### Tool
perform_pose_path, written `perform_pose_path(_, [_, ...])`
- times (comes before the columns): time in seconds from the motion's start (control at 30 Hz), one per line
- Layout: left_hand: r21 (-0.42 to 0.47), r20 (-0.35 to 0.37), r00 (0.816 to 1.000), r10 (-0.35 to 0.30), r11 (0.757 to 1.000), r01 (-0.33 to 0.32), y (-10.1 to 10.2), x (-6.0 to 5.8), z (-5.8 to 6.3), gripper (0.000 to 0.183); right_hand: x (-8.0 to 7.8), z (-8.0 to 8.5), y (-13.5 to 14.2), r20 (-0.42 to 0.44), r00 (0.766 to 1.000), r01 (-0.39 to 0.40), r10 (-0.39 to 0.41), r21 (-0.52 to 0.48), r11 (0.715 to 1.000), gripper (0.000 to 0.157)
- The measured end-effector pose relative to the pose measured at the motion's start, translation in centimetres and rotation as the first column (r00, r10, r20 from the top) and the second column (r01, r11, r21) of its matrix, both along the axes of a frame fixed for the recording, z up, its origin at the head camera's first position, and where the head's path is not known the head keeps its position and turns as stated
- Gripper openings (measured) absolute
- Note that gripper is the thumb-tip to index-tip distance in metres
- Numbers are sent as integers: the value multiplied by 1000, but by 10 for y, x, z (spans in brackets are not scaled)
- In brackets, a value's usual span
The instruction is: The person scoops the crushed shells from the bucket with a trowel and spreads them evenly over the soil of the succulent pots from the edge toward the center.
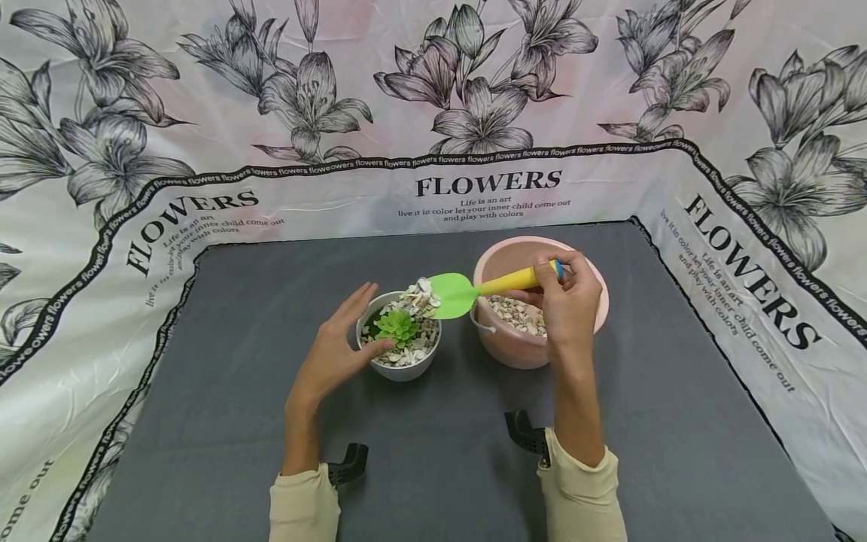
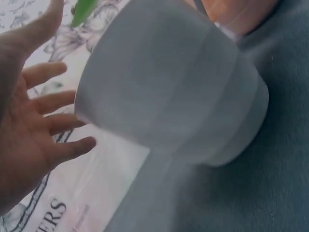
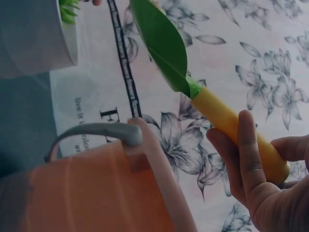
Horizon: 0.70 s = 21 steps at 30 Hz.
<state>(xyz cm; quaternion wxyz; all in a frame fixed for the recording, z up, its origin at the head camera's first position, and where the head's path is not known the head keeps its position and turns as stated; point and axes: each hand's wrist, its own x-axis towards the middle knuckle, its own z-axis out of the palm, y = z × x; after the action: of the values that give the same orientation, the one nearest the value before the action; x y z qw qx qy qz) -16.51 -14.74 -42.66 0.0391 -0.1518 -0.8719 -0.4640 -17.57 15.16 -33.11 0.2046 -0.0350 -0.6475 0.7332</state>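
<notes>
My right hand (image 1: 567, 301) grips the yellow handle of a toy trowel (image 1: 455, 295) with a green blade. The blade's tip, heaped with pale stone chips (image 1: 421, 296), is over the right rear rim of a white flowerpot (image 1: 405, 372). Inside that pot a green succulent (image 1: 396, 328) stands among similar chips. My left hand (image 1: 332, 354) is at the pot's left side, fingers spread and thumb reaching over the rim near the plant. In the left wrist view its fingers (image 2: 58, 100) look extended beside the pot (image 2: 169, 82) rather than curled round it.
A pink bucket (image 1: 501, 350) with a grey handle (image 1: 482, 320) stands right of the pot, with more stone chips (image 1: 518, 315) inside. Dark grey cloth (image 1: 230, 421) covers the table. A flower-printed sheet (image 1: 325, 199) rises at the back and both sides.
</notes>
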Motion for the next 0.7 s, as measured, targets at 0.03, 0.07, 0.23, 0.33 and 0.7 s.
perform_pose_path(0.03, [0, 16, 1000, -9, 1000, 9, -3, 1, -2, 97, -1, -1, -2, -5, 1000, -13, 13, -4, 1000, 17])
perform_pose_path(0.07, [5, 37, 999, -17, 1000, 17, -5, 2, -4, 102, -2, -3, -4, -4, 1000, -23, 23, 2, 1000, 18])
perform_pose_path(0.23, [120, 139, 987, -82, 991, 66, -11, 0, -17, 136, -4, -10, -13, 13, 998, -56, 55, 3, 998, 13])
perform_pose_path(0.33, [195, 173, 975, -139, 975, 105, -12, -3, -25, 149, -4, -14, -19, 42, 997, -63, 63, 16, 998, 13])
perform_pose_path(0.7, [220, 198, 973, -121, 973, 76, -12, -11, -46, 158, -4, -25, -46, 104, 989, -119, 102, 175, 977, 24])
